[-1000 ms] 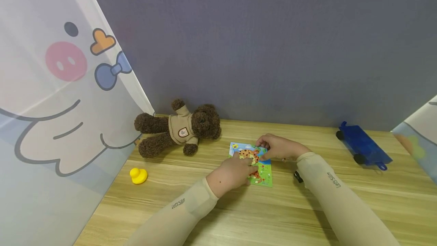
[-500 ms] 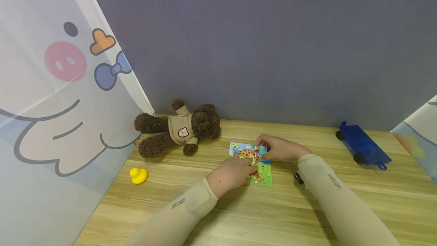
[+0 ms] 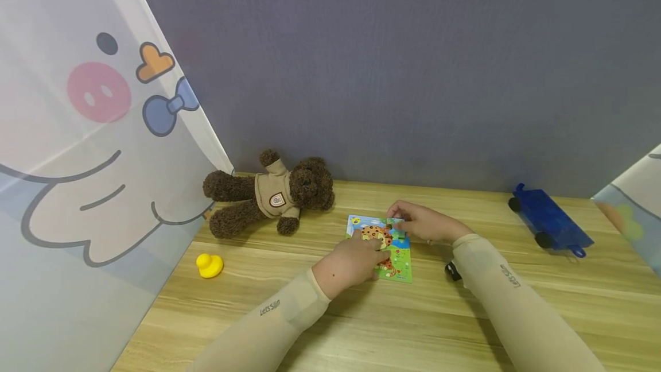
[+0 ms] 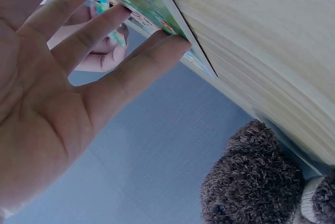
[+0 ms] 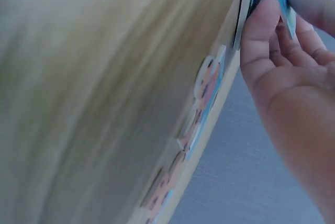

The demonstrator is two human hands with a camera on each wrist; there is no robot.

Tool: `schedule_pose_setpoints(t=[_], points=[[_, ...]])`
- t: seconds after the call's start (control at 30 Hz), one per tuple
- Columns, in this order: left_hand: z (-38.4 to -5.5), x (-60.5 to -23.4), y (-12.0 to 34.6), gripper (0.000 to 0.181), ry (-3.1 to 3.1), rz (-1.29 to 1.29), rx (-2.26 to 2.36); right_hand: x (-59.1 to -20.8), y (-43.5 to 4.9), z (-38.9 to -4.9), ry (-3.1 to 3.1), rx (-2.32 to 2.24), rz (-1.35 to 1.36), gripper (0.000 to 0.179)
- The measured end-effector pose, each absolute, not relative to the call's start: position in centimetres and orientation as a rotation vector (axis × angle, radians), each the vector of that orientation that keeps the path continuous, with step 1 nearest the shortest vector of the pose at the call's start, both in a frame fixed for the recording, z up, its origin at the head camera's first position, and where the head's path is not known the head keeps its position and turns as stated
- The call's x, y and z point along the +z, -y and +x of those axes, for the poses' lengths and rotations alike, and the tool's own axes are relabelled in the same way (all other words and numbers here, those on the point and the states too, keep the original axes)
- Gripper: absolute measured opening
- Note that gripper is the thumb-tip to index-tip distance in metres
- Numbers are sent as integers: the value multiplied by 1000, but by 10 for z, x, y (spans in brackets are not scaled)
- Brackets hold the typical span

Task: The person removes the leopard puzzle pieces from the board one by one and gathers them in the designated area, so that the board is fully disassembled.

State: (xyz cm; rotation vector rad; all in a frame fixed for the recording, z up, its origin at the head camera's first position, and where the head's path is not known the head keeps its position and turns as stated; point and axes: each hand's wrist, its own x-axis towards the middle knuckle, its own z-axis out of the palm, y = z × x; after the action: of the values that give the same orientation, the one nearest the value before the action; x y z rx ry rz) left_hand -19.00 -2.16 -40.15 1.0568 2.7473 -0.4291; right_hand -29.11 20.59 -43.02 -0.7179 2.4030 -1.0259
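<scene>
A leopard jigsaw puzzle (image 3: 404, 271) with a green and blue scene lies in its flat tray on the wooden table. My left hand (image 3: 351, 260) rests on it, its spread, nearly straight fingers touching the picture; the left wrist view shows fingertips (image 4: 180, 45) on the board's surface. At the top right corner, my right hand (image 3: 426, 224) pinches a green and blue puzzle piece (image 5: 284, 4) between thumb and finger. The piece is tilted, with a dark gap in the board beside it. Orange spotted loose pieces (image 5: 207, 85) lie on the table near the right wrist.
A brown teddy bear (image 3: 273, 194) in a beige top lies at the back left. The yellow toy duck (image 3: 209, 266) sits at the left edge. At right stands a blue flat toy wagon (image 3: 549, 220) with black wheels. A grey panel (image 3: 392, 73) closes the back.
The corner piece in my right hand has tilted up and shifted slightly, uncovering dark patches of the board around it. My left hand has stayed in place.
</scene>
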Motion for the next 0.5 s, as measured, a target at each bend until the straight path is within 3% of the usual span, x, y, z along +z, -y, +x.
schedule_pose_setpoints(t=[0.5], points=[[-188, -399, 21, 64, -2750, 1035, -439, -397, -252, -290, -2500, -1247, -539, 39]])
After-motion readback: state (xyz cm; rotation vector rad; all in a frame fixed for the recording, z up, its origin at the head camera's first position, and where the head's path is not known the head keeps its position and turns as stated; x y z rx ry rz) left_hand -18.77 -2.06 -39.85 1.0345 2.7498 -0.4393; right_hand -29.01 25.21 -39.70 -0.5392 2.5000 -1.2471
